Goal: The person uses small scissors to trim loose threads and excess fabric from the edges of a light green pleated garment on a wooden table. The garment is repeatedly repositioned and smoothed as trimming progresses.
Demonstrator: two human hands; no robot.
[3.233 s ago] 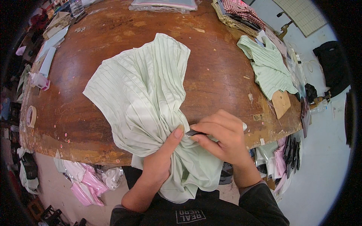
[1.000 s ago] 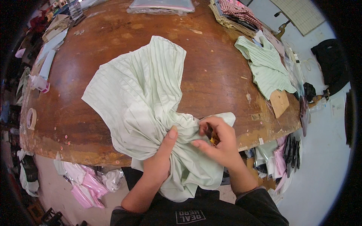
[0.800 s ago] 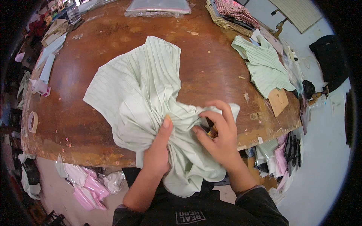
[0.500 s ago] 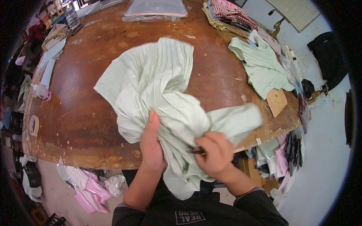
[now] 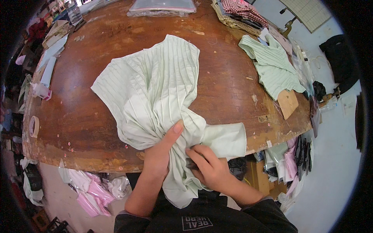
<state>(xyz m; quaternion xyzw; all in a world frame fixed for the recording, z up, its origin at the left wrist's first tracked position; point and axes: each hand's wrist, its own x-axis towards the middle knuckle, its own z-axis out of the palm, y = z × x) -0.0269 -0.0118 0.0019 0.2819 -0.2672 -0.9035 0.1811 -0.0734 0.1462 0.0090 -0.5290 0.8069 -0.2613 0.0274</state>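
Lies partly on the worktop [image 5: 74,116], partly past its near edge: the pale green garment [image 5: 155,89], pleated end spread away from the body, middle drawn into a tight bunch. Drops from the bunch toward the lap in a loose hem [image 5: 180,198], and opens to the right in a smooth flap [image 5: 227,139] at the worktop's edge.

Grips the bunch in the left hand [image 5: 161,153], thumb pressed over the cloth, fingers mostly hidden under it. Pinches a small dark tool [image 5: 191,164] between thumb and fingers of the right hand [image 5: 210,167], just beside the gathered folds; cannot tell its kind, or whether touching the cloth.

Looks midway, to judge by the bunching, rather than finished. Has the pleated end laid out fairly neatly; leaves the middle crumpled, the hem hanging, the flap loose. Cannot tell the amount of cloth already gone over, nor find any clear mark of the tool on it.

Shows, well apart on the right, a similar second garment [image 5: 276,66], lying unhandled next to a wooden board [image 5: 287,104]. Includes, farther out, clear bags [image 5: 162,7] and a cloth stack [image 5: 246,15] at the far side, plus a bottle [image 5: 42,91] and tape [image 5: 34,127] along the left edge.
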